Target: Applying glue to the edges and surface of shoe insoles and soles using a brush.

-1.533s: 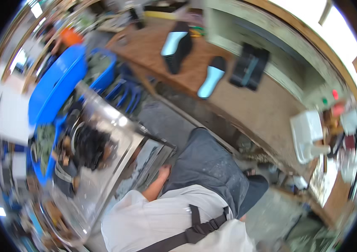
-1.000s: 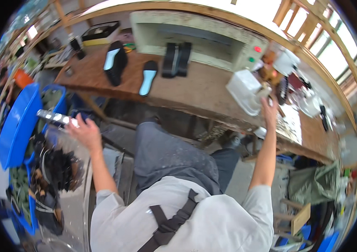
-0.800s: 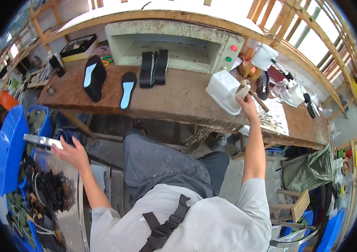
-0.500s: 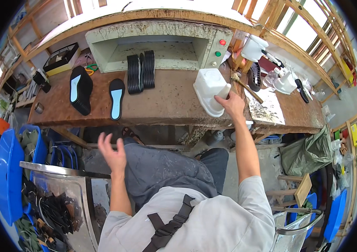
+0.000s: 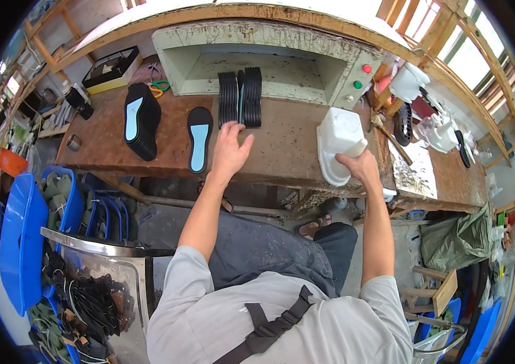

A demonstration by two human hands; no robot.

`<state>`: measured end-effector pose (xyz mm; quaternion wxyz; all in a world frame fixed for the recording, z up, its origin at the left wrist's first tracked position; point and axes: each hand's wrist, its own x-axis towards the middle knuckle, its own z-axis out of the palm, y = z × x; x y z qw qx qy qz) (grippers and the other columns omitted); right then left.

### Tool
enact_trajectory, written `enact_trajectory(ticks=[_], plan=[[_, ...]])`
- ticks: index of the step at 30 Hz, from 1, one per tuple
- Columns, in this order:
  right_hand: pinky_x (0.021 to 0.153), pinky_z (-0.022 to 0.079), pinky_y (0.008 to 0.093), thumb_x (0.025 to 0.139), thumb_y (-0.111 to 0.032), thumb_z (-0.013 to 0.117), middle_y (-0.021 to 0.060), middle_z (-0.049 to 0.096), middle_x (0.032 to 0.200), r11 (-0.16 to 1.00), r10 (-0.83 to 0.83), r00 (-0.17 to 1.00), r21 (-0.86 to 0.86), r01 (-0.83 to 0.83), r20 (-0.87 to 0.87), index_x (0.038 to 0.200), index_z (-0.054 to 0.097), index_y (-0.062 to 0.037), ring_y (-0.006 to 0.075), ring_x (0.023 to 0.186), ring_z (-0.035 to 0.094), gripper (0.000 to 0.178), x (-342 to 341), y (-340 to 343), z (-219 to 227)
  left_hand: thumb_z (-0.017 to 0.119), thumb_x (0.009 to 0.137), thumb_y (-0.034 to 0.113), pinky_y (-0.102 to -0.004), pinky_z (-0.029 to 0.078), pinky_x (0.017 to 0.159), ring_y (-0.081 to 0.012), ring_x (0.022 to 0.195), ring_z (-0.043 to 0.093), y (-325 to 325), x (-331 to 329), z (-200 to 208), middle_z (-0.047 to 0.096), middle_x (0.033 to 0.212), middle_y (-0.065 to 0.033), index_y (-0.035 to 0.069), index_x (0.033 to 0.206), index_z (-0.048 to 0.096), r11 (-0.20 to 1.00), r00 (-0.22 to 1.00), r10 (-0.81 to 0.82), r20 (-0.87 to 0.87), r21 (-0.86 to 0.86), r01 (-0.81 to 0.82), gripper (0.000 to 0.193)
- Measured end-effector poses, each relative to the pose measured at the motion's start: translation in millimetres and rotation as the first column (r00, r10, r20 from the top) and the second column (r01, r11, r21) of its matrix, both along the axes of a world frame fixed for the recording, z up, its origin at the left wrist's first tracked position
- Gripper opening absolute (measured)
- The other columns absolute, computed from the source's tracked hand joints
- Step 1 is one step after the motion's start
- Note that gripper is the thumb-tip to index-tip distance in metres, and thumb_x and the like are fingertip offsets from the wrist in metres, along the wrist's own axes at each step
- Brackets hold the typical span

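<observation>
Workshop interior, long wooden bench under daylight windows.

Brown worn workbench spans the frame, its surface stained and scuffed. At its back stands a pale green box-shaped machine housing with an open recess and red and green buttons on its right end. Wooden-framed windows at upper right let in bright daylight. Timber posts and shelving line the upper left. Grey concrete floor below the bench, dusty and littered. Blue plastic crates sit at left, beside a metal-rimmed bin. A green sack slumps at right.
</observation>
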<state>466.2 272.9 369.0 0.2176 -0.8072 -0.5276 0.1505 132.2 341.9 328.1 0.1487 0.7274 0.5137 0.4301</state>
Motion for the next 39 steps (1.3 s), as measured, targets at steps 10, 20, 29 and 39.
enact_trajectory(ticks=[10,20,29,39], plan=[[0.045,0.048,0.0308,0.064,-0.045,0.071,0.0156,0.065,0.065,0.986,0.008,0.955,-0.156,-0.057,-0.296,0.081,0.066,0.01,0.0194,0.05,0.062,0.057,23.0,20.3,16.1,0.065,0.08,0.025,-0.0424,0.038,0.096,-0.0381,0.114,0.046,82.6,29.6,-16.4,0.05,0.121,-0.0229,-0.002,0.108,0.059,0.979,0.949,0.155,-0.274,0.171,-0.111,0.04],[0.042,0.043,0.0242,0.072,-0.043,0.074,0.0103,0.064,0.066,0.999,-0.006,0.785,0.03,0.032,-0.619,0.081,0.067,0.0043,0.0124,0.046,0.057,0.048,51.9,2.9,4.7,0.064,0.079,0.04,-0.0484,0.033,0.101,-0.0428,0.113,0.047,90.9,70.8,-45.7,0.047,0.122,-0.0315,-0.01,0.121,0.043,0.94,0.783,0.306,-0.541,0.304,-0.157,0.069],[0.072,0.048,0.0341,0.074,-0.048,0.069,0.0144,0.066,0.091,0.878,-0.129,0.911,0.381,0.289,-0.392,0.103,0.063,0.003,0.0268,0.084,0.063,0.058,117.3,5.2,2.4,0.065,0.074,0.043,-0.0418,0.038,0.085,-0.0314,0.097,0.055,114.3,91.1,-13.1,0.055,0.107,-0.0216,-0.012,0.123,0.043,0.878,0.549,0.392,-0.738,0.121,-0.464,0.076],[0.081,0.045,0.0258,0.087,-0.019,0.065,0.0109,0.055,0.108,0.725,-0.13,0.898,0.578,0.375,-0.42,0.124,0.05,0.0039,0.0151,0.092,0.054,0.046,90.2,-60.7,-83.5,0.07,0.072,0.03,-0.0357,0.044,0.09,-0.0276,0.109,0.056,79.6,49.0,0.6,0.054,0.121,-0.0217,-0.009,0.127,0.04,0.865,0.932,0.175,0.317,-0.502,0.008,0.074]])
